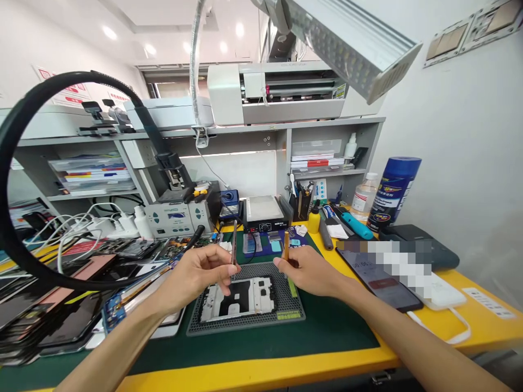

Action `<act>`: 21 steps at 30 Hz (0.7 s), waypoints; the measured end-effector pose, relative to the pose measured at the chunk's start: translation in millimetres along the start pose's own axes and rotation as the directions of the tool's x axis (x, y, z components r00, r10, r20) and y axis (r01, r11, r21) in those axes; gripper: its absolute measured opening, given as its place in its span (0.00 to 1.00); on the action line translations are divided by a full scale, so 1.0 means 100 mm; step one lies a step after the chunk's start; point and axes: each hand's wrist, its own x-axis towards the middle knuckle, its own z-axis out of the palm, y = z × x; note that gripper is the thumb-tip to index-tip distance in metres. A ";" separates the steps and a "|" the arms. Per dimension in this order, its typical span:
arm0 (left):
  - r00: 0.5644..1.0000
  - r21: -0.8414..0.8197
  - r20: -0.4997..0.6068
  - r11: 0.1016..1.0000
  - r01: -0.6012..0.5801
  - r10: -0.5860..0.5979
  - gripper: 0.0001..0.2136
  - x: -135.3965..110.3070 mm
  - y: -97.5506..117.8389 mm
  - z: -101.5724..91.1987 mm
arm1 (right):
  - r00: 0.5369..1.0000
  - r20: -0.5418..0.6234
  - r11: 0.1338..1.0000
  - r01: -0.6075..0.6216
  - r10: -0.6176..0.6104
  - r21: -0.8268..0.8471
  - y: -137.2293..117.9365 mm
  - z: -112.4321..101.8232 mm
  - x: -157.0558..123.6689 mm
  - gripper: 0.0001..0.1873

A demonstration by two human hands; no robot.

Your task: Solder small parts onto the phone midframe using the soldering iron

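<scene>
"Phone frame [241, 298] lies open side up on the grey mat [286, 318], in the middle of the bench [335, 337]. What's to its left?"

"Loose screens and boards [61, 305] piled at the bench's left end. Then the left hand [196, 272], its grip pinched shut on a thin tool [234, 242] held upright over the frame's top edge."

"And on the right?"

"The right hand [310, 272], grip closed on a brown-handled driver [286, 246], also upright, just beside the frame. A dark phone [379, 277] lies further right."

"Risk?"

"A slip, I'd say. With two tips so close over bare metal, one could scratch a part. It could also flick a small screw off the mat into that clutter, where it would be hard to find."
</scene>
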 end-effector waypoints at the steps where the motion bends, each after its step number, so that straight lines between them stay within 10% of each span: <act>1: 1.000 -0.039 0.003 0.999 0.001 -0.001 0.13 -0.01 0.00 0.02 | 1.000 0.008 1.000 -0.008 0.008 0.015 0.00 0.00 0.00 0.26; 21: 0.986 -0.095 0.168 0.995 0.037 -0.021 0.09 -0.08 -0.20 0.25 | 0.894 0.387 0.730 -0.420 0.228 0.540 -0.25 0.22 -0.11 0.13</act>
